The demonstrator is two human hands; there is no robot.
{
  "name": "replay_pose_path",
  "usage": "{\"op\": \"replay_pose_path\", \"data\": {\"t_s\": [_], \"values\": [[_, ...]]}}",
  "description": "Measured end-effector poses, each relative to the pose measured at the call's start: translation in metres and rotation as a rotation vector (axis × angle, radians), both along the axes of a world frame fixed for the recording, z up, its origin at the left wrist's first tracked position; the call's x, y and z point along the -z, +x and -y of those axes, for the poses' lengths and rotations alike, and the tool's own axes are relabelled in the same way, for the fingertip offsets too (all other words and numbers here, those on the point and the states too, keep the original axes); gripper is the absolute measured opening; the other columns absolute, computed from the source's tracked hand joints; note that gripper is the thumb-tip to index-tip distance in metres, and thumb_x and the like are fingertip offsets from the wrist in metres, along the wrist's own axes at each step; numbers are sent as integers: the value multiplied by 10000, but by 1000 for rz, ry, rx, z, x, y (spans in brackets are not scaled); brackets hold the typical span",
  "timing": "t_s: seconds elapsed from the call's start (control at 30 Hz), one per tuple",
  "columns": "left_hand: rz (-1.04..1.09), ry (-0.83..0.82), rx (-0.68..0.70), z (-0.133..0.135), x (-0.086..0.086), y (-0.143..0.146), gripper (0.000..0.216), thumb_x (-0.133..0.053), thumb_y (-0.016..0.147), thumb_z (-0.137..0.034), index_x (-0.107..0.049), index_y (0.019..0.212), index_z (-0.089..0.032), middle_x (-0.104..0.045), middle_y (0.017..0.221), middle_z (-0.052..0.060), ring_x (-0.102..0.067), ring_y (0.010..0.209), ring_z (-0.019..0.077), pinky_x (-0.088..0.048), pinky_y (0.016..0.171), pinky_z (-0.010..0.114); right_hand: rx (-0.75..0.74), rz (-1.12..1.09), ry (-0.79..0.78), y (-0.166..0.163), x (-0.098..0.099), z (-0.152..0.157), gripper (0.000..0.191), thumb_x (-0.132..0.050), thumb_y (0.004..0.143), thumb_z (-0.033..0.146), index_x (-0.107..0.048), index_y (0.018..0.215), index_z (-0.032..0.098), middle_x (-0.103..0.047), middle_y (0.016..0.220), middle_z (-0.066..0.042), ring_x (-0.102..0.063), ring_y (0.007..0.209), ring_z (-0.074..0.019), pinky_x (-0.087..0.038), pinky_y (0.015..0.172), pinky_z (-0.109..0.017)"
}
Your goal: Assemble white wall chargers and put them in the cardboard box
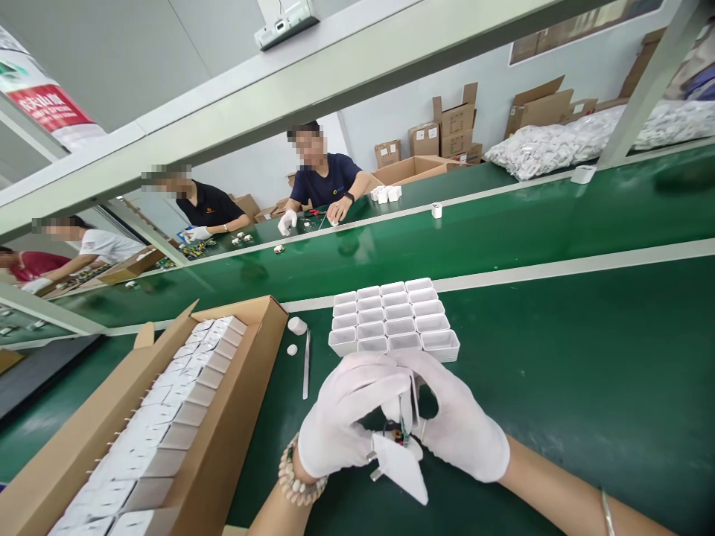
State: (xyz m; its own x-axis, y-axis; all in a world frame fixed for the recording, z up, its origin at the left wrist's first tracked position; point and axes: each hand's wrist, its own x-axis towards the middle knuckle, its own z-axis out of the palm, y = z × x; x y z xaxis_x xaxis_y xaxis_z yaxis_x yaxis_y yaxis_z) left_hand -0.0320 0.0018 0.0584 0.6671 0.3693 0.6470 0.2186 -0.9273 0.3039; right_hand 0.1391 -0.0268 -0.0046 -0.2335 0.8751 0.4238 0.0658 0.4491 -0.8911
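Both my hands wear white gloves and meet over the green table near its front edge. My left hand [343,417] curls its fingers around a small white charger part [403,461] with a circuit board and wires showing. My right hand [461,424] pinches the same part from the other side, fingers closed. Just beyond the hands stands a block of several empty white plastic shells [394,316], open side up.
An open cardboard box [223,447] packed with white shells lies at the left. Tweezers [307,363] and two small white caps [296,325] lie beside it. Beyond a green conveyor belt [503,223], several people work. Cartons [455,123] and bags of white parts [536,149] stand behind.
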Motion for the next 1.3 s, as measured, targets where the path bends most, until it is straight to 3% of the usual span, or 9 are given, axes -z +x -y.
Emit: {"op": "replay_pose_path", "data": {"t_s": [0.33, 0.47, 0.7, 0.9, 1.07, 1.3], "values": [[-5, -11, 2, 1, 1, -2, 485, -631, 811, -469, -580, 1167, -144, -649, 1056, 125, -579, 1034, 236, -511, 882, 377, 0, 3, 12, 0, 0, 1, 557, -603, 731, 62, -450, 1222, 276, -549, 1174, -30, -540, 1035, -193, -470, 887, -323], [8, -23, -21, 0, 2, 0, 511, -691, 767, -429, -577, 1182, -154, -652, 1037, 119, -594, 996, 238, -517, 861, 377, 30, 16, -28, -1, 2, 1, 573, -617, 718, 75, -453, 1225, 283, -561, 1132, -26, -559, 967, -189, -488, 831, -323], [-13, -104, -74, -2, 11, -4, 584, -678, 732, -540, -584, 1201, -205, -649, 1045, 122, -587, 1035, 283, -528, 852, 428, 48, 7, -111, -3, 6, 2, 608, -628, 679, 53, -464, 1215, 288, -573, 1110, -14, -562, 966, -194, -495, 826, -332], [-24, -93, -92, -3, 18, -6, 609, -668, 710, -586, -589, 1201, -234, -661, 1054, 115, -611, 1019, 304, -527, 885, 472, 52, 2, -85, -3, 6, 2, 623, -621, 667, 23, -481, 1207, 301, -581, 1141, -4, -560, 1023, -206, -478, 886, -347], [21, -70, -76, -4, 19, -3, 525, -571, 792, -586, -586, 1196, -252, -669, 1037, 94, -621, 1004, 276, -535, 892, 469, 25, 2, -89, -4, 1, 3, 619, -683, 660, 78, -482, 1203, 295, -590, 1118, -16, -573, 997, -223, -493, 850, -348], [17, -130, -19, -4, 18, 3, 539, -627, 756, -557, -579, 1199, -253, -666, 1044, 90, -608, 1027, 285, -521, 908, 467, 5, -26, -18, -4, 1, 3, 580, -715, 692, 142, -473, 1195, 302, -555, 1143, -34, -552, 1052, -233, -488, 889, -358]]}}
